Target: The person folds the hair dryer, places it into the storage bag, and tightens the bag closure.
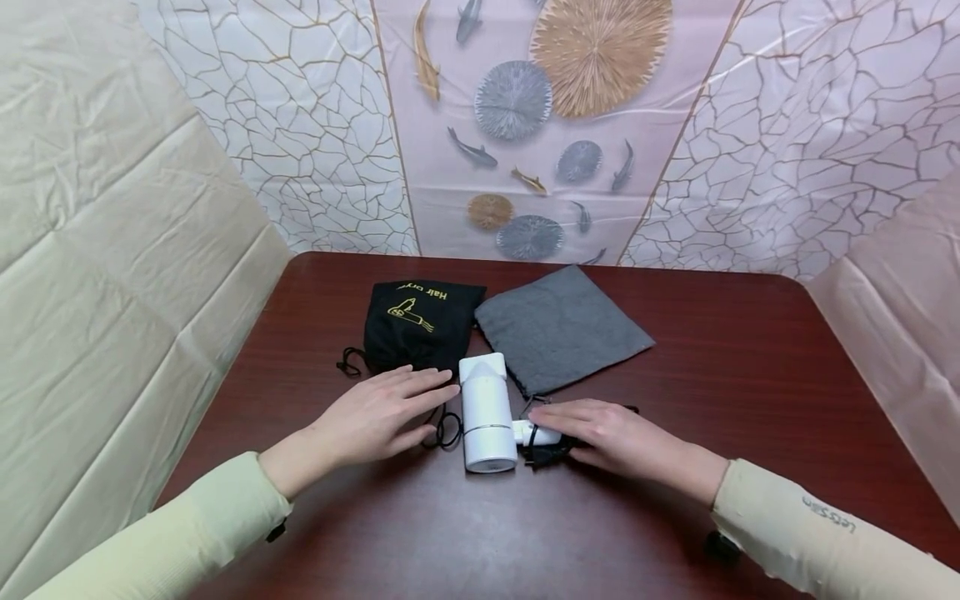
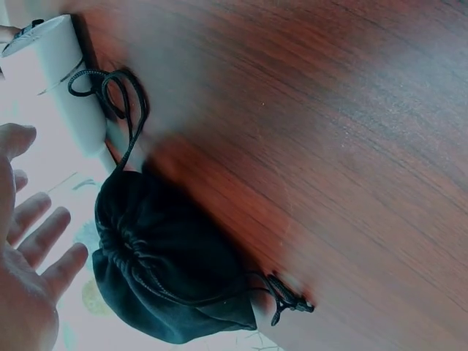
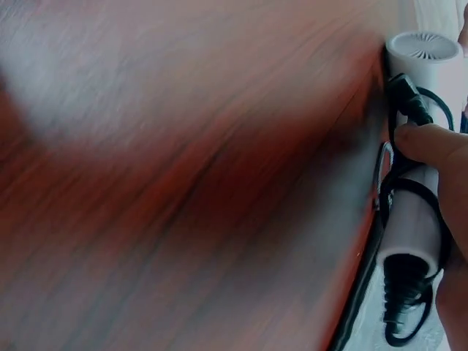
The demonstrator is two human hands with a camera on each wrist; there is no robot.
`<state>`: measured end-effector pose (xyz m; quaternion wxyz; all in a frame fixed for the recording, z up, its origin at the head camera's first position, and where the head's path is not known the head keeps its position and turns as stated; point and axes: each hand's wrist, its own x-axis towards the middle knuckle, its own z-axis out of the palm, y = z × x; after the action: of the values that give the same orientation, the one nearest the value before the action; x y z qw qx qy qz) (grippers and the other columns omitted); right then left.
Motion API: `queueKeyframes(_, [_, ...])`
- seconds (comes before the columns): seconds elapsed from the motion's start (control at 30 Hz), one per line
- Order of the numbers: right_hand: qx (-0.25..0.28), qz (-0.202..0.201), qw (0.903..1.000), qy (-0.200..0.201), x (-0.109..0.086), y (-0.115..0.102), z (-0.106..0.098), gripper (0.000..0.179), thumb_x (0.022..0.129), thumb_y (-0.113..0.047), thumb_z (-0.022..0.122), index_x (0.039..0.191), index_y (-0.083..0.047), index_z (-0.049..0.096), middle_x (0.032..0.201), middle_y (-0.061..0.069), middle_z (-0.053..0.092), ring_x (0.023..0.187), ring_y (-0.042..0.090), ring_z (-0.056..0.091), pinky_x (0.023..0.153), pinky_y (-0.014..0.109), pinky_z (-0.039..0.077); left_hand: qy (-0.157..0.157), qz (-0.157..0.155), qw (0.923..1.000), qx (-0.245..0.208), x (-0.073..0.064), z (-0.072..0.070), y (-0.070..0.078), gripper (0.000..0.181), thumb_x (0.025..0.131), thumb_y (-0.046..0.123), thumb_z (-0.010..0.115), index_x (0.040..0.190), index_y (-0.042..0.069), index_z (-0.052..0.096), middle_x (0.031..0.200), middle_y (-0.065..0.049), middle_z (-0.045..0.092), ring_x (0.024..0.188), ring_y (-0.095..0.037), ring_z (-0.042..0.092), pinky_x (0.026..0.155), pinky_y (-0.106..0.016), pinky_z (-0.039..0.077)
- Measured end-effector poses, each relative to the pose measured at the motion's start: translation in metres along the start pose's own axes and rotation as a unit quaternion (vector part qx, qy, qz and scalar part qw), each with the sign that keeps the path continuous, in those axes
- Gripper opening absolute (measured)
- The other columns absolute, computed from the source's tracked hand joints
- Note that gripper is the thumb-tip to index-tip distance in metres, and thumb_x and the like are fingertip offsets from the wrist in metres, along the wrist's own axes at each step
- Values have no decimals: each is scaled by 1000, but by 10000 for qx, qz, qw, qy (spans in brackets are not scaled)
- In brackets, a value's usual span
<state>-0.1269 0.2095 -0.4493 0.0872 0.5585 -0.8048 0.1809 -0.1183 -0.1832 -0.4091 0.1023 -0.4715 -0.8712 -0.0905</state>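
Note:
A white hair dryer (image 1: 486,404) lies on the table, its barrel pointing away from me and its handle (image 3: 411,227) to the right. Black cord (image 3: 442,228) is wound around that handle, and the plug (image 3: 404,95) sits near the barrel. My right hand (image 1: 611,433) grips the corded handle from above, thumb on the near side. My left hand (image 1: 378,417) has its fingers extended, fingertips right by the barrel's left side. Just beyond it is a black drawstring pouch (image 1: 420,333) with a yellow hair dryer print; its cord loop (image 2: 124,88) trails beside the barrel.
A grey cloth pouch (image 1: 562,329) lies flat behind the dryer, to the right of the black pouch. The dark red wooden table (image 1: 750,350) is enclosed by patterned fabric (image 1: 300,125) at the back and pale fabric (image 1: 97,208) at the sides.

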Motion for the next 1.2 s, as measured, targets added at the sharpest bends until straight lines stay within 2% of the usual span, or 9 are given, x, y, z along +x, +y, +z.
queueKeyframes(0.23, [-41, 78, 9994, -327, -6, 6, 0, 75, 82, -5, 91, 150, -4, 60, 146, 12, 66, 130, 29, 66, 100, 47, 59, -320, 214, 9992, 73, 11, 3, 0, 60, 99, 28, 78, 153, 10, 60, 155, -13, 59, 142, -29, 58, 118, -53, 46])
queueKeyframes(0.43, [-468, -53, 9984, -322, -8, 5, -6, 82, 80, -15, 95, 152, -5, 58, 148, 14, 65, 135, 31, 63, 105, 49, 55, -587, 423, 9972, 163, 27, 5, 2, 59, 100, 30, 76, 154, 13, 59, 157, -11, 58, 146, -27, 54, 120, -50, 43])
queueKeyframes(0.6, [-622, 165, 9977, -226, -16, 2, -15, 86, 79, -25, 96, 154, -8, 58, 150, 14, 63, 138, 30, 61, 108, 51, 53, -887, 714, 9928, 376, 43, 7, 3, 64, 98, 31, 80, 156, 16, 57, 160, -10, 55, 148, -26, 51, 122, -48, 41])
queueKeyframes(0.77, [-644, 459, 9969, -41, -29, 2, -24, 87, 79, -26, 95, 155, -9, 57, 151, 12, 62, 137, 30, 61, 118, 39, 43, -1351, 900, 9856, 478, 59, 7, 3, 77, 95, 32, 84, 162, 19, 50, 166, -8, 47, 155, -25, 43, 125, -48, 36])
queueKeyframes(0.97, [-629, 651, 9958, 158, -39, 3, -31, 85, 82, -26, 93, 156, -9, 56, 151, 12, 63, 135, 33, 62, 125, 27, 31, -1604, 1044, 9794, 641, 73, 11, 3, 78, 94, 29, 85, 162, 22, 49, 168, -5, 44, 157, -26, 39, 126, -50, 34])
queueKeyframes(1.07, [-599, 730, 9953, 200, -41, 3, -33, 79, 88, -31, 88, 157, -9, 55, 153, 11, 61, 136, 33, 62, 126, 25, 28, -1656, 1151, 9772, 669, 75, 16, 2, 76, 95, 31, 83, 162, 23, 49, 168, -4, 45, 156, -26, 40, 126, -50, 34])
queueKeyframes(1.2, [-586, 814, 9947, 215, -43, 4, -35, 69, 101, -44, 74, 157, -9, 54, 156, 8, 59, 136, 34, 61, 127, 21, 23, -1597, 1229, 9770, 695, 75, 21, 2, 75, 95, 39, 82, 161, 24, 51, 166, -4, 47, 155, -25, 42, 125, -51, 36])
